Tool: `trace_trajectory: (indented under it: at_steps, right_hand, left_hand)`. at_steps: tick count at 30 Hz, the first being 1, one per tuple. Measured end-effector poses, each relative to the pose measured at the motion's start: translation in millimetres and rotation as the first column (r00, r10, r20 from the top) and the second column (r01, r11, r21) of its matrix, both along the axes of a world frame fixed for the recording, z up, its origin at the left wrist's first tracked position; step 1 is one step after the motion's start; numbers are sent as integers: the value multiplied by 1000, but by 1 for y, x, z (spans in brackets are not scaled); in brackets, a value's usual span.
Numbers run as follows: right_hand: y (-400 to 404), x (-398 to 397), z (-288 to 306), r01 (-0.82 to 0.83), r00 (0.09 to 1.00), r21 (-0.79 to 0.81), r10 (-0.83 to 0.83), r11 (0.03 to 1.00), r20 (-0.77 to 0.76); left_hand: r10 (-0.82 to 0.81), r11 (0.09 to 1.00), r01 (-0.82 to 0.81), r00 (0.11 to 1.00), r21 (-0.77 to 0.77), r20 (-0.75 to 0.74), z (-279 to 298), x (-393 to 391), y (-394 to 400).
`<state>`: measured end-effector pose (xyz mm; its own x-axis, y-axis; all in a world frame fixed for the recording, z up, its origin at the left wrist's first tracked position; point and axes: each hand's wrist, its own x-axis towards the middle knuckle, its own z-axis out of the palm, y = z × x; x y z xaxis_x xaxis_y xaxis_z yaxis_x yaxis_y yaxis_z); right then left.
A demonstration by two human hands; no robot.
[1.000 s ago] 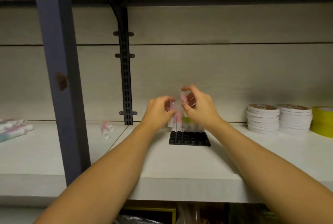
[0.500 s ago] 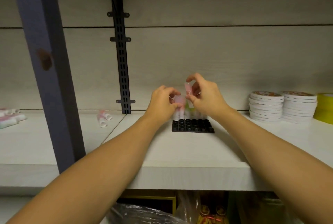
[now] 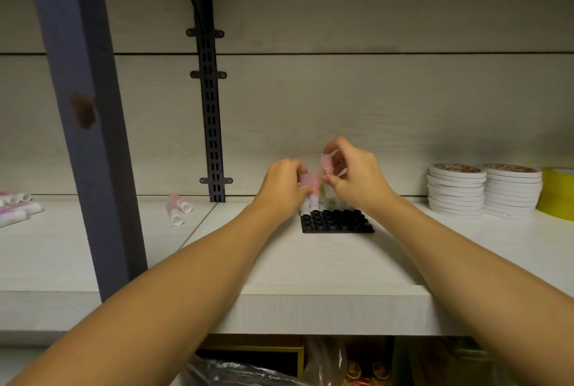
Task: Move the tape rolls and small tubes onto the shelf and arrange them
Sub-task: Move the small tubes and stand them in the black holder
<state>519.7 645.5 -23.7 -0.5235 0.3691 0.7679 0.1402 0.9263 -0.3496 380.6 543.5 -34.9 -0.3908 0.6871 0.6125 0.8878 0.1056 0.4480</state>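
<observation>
Head view shows both hands over a black rack [image 3: 337, 221] on the white shelf [image 3: 310, 261]. Left hand [image 3: 284, 186] pinches a pink tube [image 3: 307, 182] at the rack's back row, where other tubes [image 3: 313, 202] stand upright. Right hand [image 3: 357, 177] pinches a second pink tube [image 3: 326, 163] just above them. Two loose tubes [image 3: 178, 210] lie to the left. White tape stacks [image 3: 484, 193] and a yellow roll [image 3: 557, 191] sit at the right.

We are looking at two bare forearms, no sleeves showing anywhere along them. The left hand [image 3: 284, 188] and the right hand [image 3: 357, 176] are showing no gloves, rings or watch, and we are seeing nothing worn at either wrist.
</observation>
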Motion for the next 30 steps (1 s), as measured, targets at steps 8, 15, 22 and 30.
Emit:
trace_trajectory:
  at_steps: [8, 15, 22, 30]
  right_hand:
    - [-9, -11, -12, 1, 1000, -49, 1, 999, 31]
    - [-11, -13, -18, 102, 989, -23, -99, 995, 108]
    - [-17, -19, -15, 160, 962, 61, -169, 985, 216]
    - [-27, -22, -7, 249, 917, 43, -250, 968, 311]
  left_hand:
    - [-17, 999, 15, 998, -38, -63, -2, 4, -5]
    - [81, 994, -84, 996, 73, 47, 5, 3, -21]
    - [204, 979, -203, 978, -21, 42, 3, -2, -29]
    - [233, 950, -255, 963, -179, -133, 1, 6, -34]
